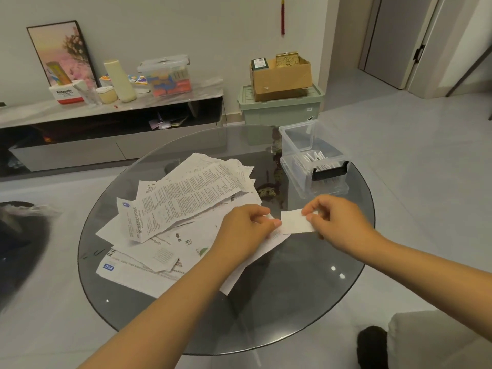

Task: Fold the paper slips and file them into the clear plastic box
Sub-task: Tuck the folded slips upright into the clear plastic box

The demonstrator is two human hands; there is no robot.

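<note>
Two bare hands meet over a round smoked-glass table (292,302), pinching one small white paper slip (296,222) between them. The left hand (246,230) grips the slip's left edge with thumb and fingertips; the right hand (336,222) pinches its upper right corner, fingers curled. The slip looks blank, roughly rectangular and already folded small, held just above the glass near the table's centre.

At 10 o'clock from the slip lies a loose heap of unfolded printed leaflets (183,206), white with dense black text, overlapping one another; one sheet at the bottom left of the heap carries a blue label. The left forearm crosses over the heap's near edge.

At 1 o'clock from the slip, near the table's far right rim, stands the clear plastic box (300,145), lid off, with a black latch on its near end. Several folded white slips (315,159) stand in it on edge.

Beyond the table, at 11 o'clock, a low TV cabinet (111,129) holds a framed picture, a tissue box, a cream bottle and a lidded clear storage box. At 12 o'clock a cardboard carton (282,78) rests on a pale green storage bin (282,107).
</note>
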